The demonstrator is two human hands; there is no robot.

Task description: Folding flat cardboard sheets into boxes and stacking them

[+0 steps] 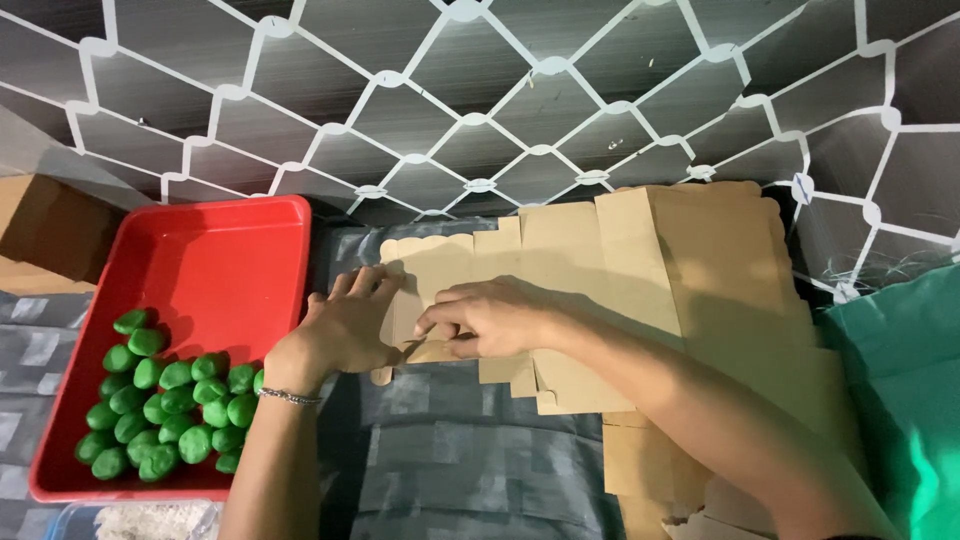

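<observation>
**Both hands on a flat cardboard box blank**

From my seat I see the left hand [345, 325] spread flat, fingers extended, pressing down on the near end of an unfolded brown cardboard box blank [440, 270]. A thin bracelet [290, 397] sits on that wrist. The right hand [480, 318] lies just beside it, touching the same blank, with its fingers curled and pinching a small flap [430, 350] at the lower edge of the cardboard. The blank rests on top of a stack of similar flat cardboard blanks [690, 290] that spreads to the right, all lying on a grey patterned cloth [470, 460].

To the left of my hands stands a red plastic tray [215, 260], its near half filled with a heap of small green lumps [165, 405]; the far half is bare. A teal cloth [900, 380] shows at the right edge. Behind everything runs a dark wall with a white net-like pattern [480, 110]. A brown cardboard box [50, 230] sits at the far left.
</observation>
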